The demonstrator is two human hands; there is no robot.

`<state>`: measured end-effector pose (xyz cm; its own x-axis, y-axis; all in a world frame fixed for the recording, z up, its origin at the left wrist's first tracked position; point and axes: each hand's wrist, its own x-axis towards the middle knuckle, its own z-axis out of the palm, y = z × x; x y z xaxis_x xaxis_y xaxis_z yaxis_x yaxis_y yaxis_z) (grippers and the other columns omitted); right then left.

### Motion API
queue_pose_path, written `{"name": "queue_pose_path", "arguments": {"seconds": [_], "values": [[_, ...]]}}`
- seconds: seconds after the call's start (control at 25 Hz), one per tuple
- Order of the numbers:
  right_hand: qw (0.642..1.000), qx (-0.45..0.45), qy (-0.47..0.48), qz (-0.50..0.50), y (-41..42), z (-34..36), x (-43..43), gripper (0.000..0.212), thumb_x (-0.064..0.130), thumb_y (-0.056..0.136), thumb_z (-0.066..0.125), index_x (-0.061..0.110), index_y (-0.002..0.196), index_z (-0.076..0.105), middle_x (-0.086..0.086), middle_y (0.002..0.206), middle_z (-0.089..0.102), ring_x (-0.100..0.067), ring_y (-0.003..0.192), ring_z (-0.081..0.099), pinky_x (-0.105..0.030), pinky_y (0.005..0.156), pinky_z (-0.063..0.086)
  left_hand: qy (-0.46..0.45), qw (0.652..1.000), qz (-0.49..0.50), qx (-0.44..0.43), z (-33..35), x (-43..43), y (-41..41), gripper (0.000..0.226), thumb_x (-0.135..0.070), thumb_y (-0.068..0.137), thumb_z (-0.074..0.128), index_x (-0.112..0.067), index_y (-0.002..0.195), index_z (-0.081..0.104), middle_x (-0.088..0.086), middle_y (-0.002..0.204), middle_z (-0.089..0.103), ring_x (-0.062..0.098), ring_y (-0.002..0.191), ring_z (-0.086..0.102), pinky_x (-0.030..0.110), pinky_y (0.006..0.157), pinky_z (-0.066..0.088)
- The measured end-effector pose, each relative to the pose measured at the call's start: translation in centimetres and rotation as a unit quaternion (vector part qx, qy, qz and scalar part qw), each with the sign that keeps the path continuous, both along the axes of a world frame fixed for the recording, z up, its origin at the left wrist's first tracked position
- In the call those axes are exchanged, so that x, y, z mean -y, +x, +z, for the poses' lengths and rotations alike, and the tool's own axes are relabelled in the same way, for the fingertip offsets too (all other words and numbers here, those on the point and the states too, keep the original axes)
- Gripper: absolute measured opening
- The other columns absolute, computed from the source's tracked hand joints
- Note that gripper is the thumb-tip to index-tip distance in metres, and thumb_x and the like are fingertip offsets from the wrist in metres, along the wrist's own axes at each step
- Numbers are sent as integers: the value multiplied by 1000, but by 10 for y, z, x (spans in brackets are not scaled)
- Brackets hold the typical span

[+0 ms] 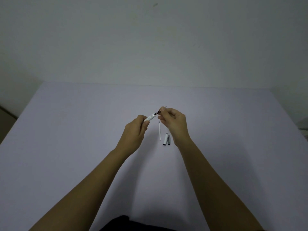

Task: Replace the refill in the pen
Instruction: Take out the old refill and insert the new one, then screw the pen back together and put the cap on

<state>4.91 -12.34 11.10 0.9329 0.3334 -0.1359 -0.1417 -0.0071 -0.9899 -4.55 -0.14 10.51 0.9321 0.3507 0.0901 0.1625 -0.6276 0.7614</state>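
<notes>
My left hand (pixel 135 130) grips a white pen barrel (pixel 150 117), held above the table and angled up to the right. A dark refill (pixel 157 112) sticks out of the barrel's open end. My right hand (pixel 175 121) pinches that refill near its tip between thumb and forefinger, and the metal point shows just past the fingers. A second refill (pixel 159 130), white with a dark tip, lies on the table below the hands. Beside it to the right lie a white pen cap (pixel 165 139) and a grey piece (pixel 169 140).
The table (pixel 83 130) is covered in pale lilac and runs back to a plain wall (pixel 150 39). Something dark (pixel 120 222), cloth as far as I can tell, shows at the near edge between my forearms.
</notes>
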Motion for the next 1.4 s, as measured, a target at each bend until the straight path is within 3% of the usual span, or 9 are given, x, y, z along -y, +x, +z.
{"name": "queue_pose_path", "arguments": {"seconds": [0.16,0.36,0.52,0.76,0.92,1.04,1.2,1.28,1.4], "values": [[999,-35,-17,-10,9,-13,5,23,50,87,52,32,84,65,10,86,70,-5,79,70,-14,67,54,-14,1000,11,16,1,-2,2,20,-27,98,36,-14,92,50,5,75,58,9,55,42,19,49,32],[963,-40,-243,-106,29,-72,34,19,25,87,57,10,92,67,-5,84,71,-21,87,67,-34,85,52,-39,998,27,30,-1,-6,9,19,-26,98,37,-16,89,49,-11,65,49,6,52,40,10,49,36],[931,-19,-360,-62,30,-113,53,22,19,85,62,5,101,66,-16,101,71,-27,95,64,-27,81,46,-59,997,40,14,-11,-8,17,18,-26,98,37,-17,87,49,-14,62,47,5,47,39,9,46,35],[913,3,-408,12,34,-134,40,26,19,78,71,3,99,65,-15,93,71,-23,86,63,-23,71,42,-65,997,42,-8,-22,-13,24,18,-24,98,37,-16,87,49,-13,61,46,6,48,38,9,46,35],[903,-6,-430,16,39,-137,38,26,14,76,70,4,100,64,-14,95,72,-26,94,64,-23,73,42,-70,996,46,-13,-26,-13,23,18,-24,98,37,-16,87,49,-14,60,45,3,46,42,8,45,35],[925,-47,-376,-27,42,-125,39,29,14,77,68,7,105,66,-8,91,71,-22,91,62,-25,78,44,-69,997,46,-13,-26,-13,22,18,-25,98,37,-16,87,49,-14,61,46,5,46,40,9,45,35],[985,-119,-106,-65,46,-82,32,18,11,80,65,10,97,69,-4,82,66,-14,74,57,-25,74,47,-52,998,29,-15,-25,-13,16,18,-27,97,37,-17,88,49,-9,65,51,7,50,40,9,48,36],[986,-149,23,-69,43,-57,28,12,9,81,65,11,93,66,-1,79,68,-9,73,62,-17,70,51,-41,999,16,-25,-23,-13,11,19,-29,97,37,-17,90,50,-1,71,57,7,52,42,14,47,36],[978,-150,132,-60,37,-27,24,8,7,83,64,11,90,62,1,80,69,-4,76,68,-12,68,53,-32,999,3,-30,-17,-10,3,19,-30,97,36,-18,92,49,4,78,60,8,55,43,21,49,32]]}}
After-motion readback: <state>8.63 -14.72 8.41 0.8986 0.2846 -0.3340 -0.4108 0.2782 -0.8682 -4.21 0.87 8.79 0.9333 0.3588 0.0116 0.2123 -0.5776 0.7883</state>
